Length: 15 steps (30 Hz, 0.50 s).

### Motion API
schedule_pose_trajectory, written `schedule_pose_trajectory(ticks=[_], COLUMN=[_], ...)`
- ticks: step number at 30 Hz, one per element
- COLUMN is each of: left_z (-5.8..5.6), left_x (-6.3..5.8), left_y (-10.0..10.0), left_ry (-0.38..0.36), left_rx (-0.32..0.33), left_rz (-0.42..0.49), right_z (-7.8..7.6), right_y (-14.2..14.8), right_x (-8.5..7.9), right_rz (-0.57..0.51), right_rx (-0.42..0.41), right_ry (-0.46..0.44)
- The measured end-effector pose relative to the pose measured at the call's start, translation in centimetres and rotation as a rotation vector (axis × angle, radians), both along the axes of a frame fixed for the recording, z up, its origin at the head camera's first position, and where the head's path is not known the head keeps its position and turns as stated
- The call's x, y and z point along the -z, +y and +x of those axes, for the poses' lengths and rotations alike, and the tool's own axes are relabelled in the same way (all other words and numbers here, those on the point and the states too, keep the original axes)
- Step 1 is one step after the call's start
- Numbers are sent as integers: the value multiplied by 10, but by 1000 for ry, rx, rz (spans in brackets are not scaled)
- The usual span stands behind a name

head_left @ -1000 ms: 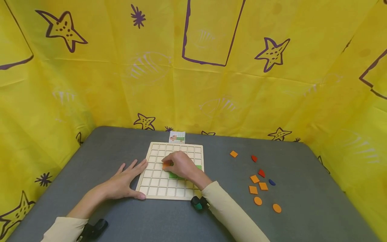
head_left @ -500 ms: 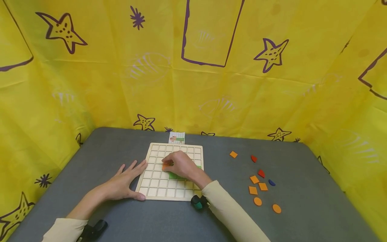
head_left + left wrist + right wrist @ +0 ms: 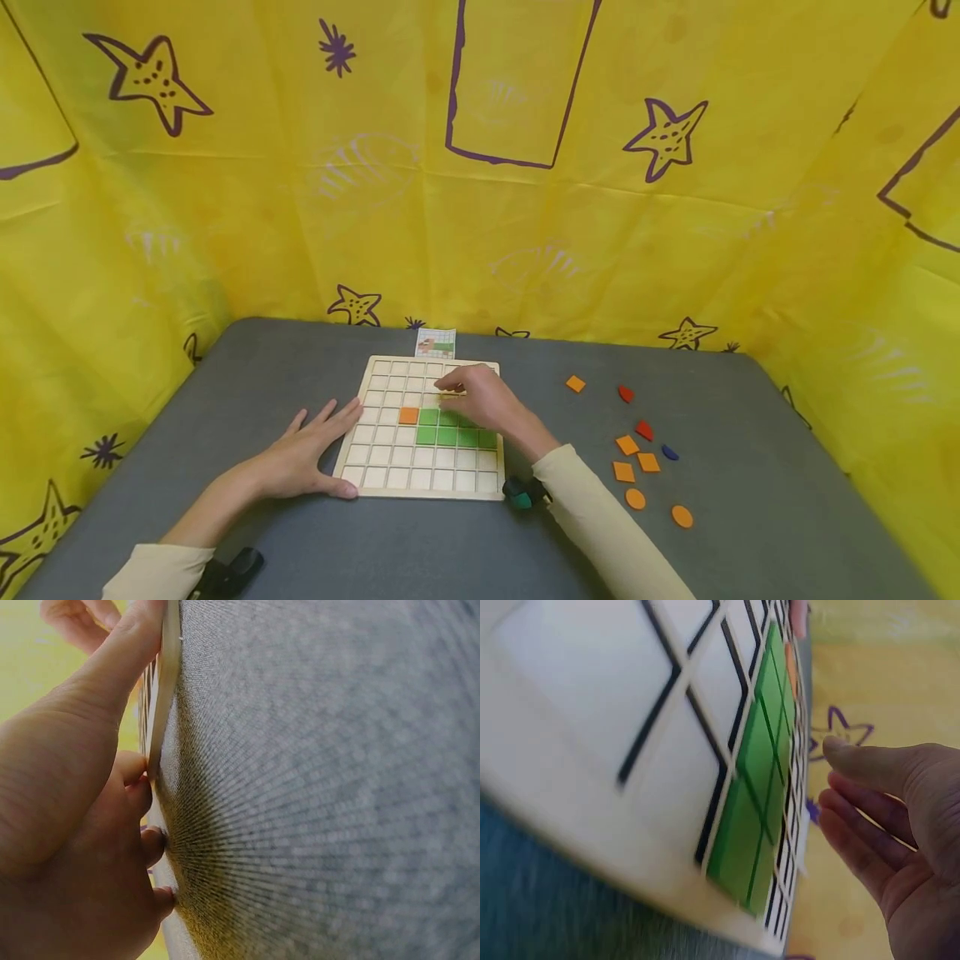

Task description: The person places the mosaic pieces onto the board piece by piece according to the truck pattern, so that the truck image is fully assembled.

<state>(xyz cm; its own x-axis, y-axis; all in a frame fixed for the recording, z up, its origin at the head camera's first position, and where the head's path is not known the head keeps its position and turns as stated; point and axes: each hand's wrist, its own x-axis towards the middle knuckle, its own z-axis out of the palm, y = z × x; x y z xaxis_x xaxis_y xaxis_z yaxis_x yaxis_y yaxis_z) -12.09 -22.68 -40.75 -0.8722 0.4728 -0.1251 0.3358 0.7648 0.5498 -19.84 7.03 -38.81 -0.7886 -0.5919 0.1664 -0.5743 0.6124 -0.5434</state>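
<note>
A pale wooden grid board lies on the grey table. One orange square tile sits in a cell left of the green tiles, which fill parts of two rows. My left hand rests with spread fingers along the board's left edge; in the left wrist view its thumb lies along the board's rim. Over the board's upper right part is my right hand, overlapping some green tiles in the head view. Its loosely bent fingers hold nothing in the right wrist view.
A small patterned card lies behind the board. On the right side of the table are loose orange squares, orange rounds, red pieces and a blue half-round piece. A yellow curtain stands around the table.
My right hand has let go of the orange square tile, which stays in its cell, and has moved up and right. The left hand keeps its place at the board's edge.
</note>
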Motion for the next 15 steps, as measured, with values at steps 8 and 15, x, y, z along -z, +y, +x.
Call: schedule_pose_trajectory(ticks=[8, 15], left_z=[0, 1], left_x=[1, 0], left_y=[0, 0], left_ry=[3, 11], left_rx=[5, 3], left_rz=[1, 4], right_z=[-5, -8], right_y=[33, 60], right_x=[5, 8], right_rz=[-27, -53], right_rx=[95, 162], right_ry=[20, 33])
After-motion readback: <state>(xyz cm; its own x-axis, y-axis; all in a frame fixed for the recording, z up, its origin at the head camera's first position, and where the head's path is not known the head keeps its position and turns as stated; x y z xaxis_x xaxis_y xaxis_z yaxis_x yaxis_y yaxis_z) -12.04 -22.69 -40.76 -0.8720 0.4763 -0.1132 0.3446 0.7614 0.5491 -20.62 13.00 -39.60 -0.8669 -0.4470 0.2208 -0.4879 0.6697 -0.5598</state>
